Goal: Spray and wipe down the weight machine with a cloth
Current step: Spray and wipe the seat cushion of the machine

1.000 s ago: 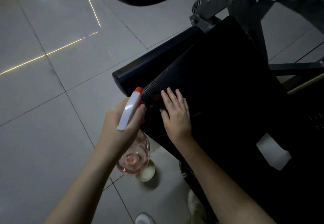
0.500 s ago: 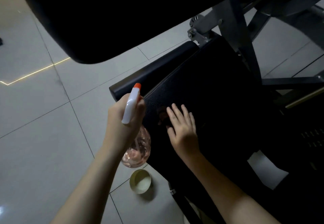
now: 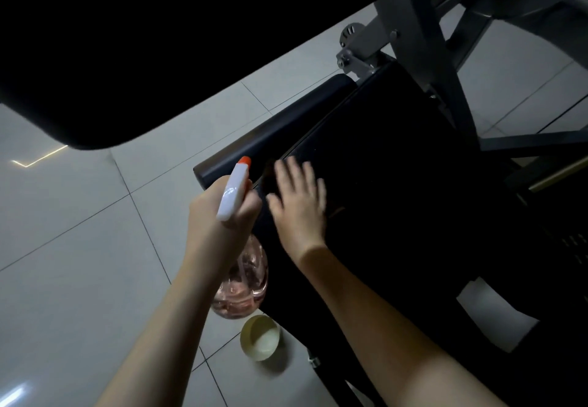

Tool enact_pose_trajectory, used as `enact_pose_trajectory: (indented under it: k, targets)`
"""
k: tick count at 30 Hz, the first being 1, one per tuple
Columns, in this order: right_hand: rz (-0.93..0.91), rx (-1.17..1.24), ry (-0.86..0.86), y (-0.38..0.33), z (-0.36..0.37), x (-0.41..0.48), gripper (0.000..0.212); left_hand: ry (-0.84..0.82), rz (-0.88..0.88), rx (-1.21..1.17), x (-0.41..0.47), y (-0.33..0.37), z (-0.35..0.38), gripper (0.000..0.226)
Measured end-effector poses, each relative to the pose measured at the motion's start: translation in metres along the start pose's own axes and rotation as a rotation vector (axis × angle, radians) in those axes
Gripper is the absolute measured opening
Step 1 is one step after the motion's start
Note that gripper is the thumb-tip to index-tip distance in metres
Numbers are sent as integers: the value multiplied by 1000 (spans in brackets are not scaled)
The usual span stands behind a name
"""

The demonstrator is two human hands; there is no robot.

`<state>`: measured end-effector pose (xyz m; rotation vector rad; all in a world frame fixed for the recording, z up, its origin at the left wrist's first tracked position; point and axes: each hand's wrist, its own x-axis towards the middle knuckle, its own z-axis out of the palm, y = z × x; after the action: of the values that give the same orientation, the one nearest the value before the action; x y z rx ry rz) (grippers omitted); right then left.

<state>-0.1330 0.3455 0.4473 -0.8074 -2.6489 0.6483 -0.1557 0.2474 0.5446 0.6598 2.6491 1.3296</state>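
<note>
From the head view, the right hand (image 3: 299, 206) lies released and flat on the black seat pad (image 3: 397, 190) of the weight machine, fingers spread and smeared by motion blur; half a second ago it sat nearer and further right on the same pad, so it has just swept back toward the far left corner, which reads as a wiping stroke under way; the cloth itself cannot be made out for certain, though a dim reddish patch just beyond the fingertips may be it; the left hand (image 3: 222, 215) is grasping the spray bottle (image 3: 237, 188) round its neck as it did a second ago, the orange nozzle pointing far toward the pad's edge and the pink body hanging below the wrist, just beside the pad's near left side; whether the trigger is pressed cannot be told, and no mist shows; the view has also tipped, so the big black upper pad (image 3: 159, 40) now fills far more of the top than before; the roller pad (image 3: 273, 137) lies just left of the seat pad, the grey frame (image 3: 410, 40) rises at the far right, and a small round cup (image 3: 259, 338) stands on the tiled floor (image 3: 79, 247) below the bottle; judged from this, the corner is getting its wipe, while the wide right part of the pad and the other pads likely remain to be done.
</note>
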Motion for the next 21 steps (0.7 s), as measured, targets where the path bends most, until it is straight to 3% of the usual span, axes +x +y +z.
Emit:
enact_pose_trajectory:
  k: [3, 6, 8, 12, 14, 15, 19, 21]
  targets:
    - [-371, -91, -117, 22, -1, -19, 55, -13, -76, -115, 2, -2, 1, 10]
    - [-543, -183, -91, 68, -12, -12, 59, -16, -65, -80, 5, -3, 3, 10]
    - [-479, -244, -46, 84, -20, 5, 61, -23, -72, -75, 7, -4, 4, 11]
    - [6, -93, -7, 55, -25, 40, 60, -52, -56, -62, 4, -3, 3, 13]
    - [131, -17, -4, 31, -18, 40, 59, -67, -55, -55, 4, -2, 2, 14]
    - [79, 11, 2, 23, -13, 33, 58, -73, -62, -56, 5, -2, 2, 15]
    - [-437, -104, -151, 53, -17, -3, 58, -128, -135, -117, 11, -1, 3, 31]
    - [-536, -202, -149, 86, -27, 1, 64, -178, -159, -131, 14, -3, 6, 34]
